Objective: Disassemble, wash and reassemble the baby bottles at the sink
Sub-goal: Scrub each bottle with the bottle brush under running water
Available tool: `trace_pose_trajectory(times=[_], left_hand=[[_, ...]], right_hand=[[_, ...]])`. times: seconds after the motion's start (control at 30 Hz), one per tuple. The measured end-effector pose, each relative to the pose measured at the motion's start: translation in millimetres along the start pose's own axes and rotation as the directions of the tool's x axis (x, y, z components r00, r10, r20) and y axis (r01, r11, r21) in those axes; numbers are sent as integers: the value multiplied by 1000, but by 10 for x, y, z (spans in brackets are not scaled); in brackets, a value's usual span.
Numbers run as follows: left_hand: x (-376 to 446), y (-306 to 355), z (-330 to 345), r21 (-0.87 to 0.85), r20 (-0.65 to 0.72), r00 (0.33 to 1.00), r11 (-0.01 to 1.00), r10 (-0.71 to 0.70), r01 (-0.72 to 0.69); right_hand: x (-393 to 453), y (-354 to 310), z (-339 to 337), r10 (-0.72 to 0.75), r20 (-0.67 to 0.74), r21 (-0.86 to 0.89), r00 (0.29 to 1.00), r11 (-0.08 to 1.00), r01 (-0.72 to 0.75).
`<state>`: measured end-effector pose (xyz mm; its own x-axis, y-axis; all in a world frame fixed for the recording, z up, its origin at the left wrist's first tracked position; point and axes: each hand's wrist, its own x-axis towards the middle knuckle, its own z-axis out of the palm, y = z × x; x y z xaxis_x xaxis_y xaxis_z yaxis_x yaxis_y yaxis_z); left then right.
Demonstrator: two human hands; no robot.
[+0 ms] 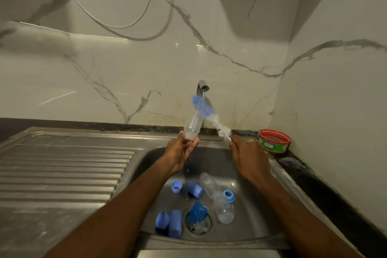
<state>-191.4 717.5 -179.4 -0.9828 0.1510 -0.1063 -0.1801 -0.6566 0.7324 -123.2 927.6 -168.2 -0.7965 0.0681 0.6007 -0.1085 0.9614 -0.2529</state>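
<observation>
Baby bottle (pixel 193 126), clear and without its top, is what we hold up over the far edge of the sink (pixel 247 234), our left hand (pixel 182 153) pinching its lower end between fingers and thumb so it tilts up toward the tap (pixel 201 88). Our right hand (pixel 247 156) is closed around the handle of a bottle brush (pixel 211 120), whose white bristles and blue tip cross just beside the bottle's upper end; the motion blur keeps us from telling whether they touch. Down in the basin lie two more clear bottles (pixel 217 197) toward the right side, with blue caps and rings (pixel 177 187) scattered around the drain (pixel 199 224). At the sink's far right corner, on the dark counter, sits a red and green tub (pixel 274 139). A ribbed draining board (pixel 62 169) fills the left side.
</observation>
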Motion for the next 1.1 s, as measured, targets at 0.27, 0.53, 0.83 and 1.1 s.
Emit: trace_pose_trajectory(times=[0.27, 0.53, 0.83, 1.1], left_hand=[[-9, -2, 26, -141, 65, 987, 978, -148, 156], [0, -13, -12, -143, 76, 990, 982, -115, 125], [-55, -1, 19, -127, 193, 968, 974, -159, 185], [-47, -66, 31, 36, 205, 965, 987, -163, 159]], right_hand=[[-2, -35, 47, -4, 3, 84, 1000, 996, 4], [-36, -81, 108, -128, 57, -87, 990, 987, 133], [-42, -33, 87, -102, 129, -20, 986, 994, 106], [-38, -75, 20, -99, 169, -87, 981, 990, 115]])
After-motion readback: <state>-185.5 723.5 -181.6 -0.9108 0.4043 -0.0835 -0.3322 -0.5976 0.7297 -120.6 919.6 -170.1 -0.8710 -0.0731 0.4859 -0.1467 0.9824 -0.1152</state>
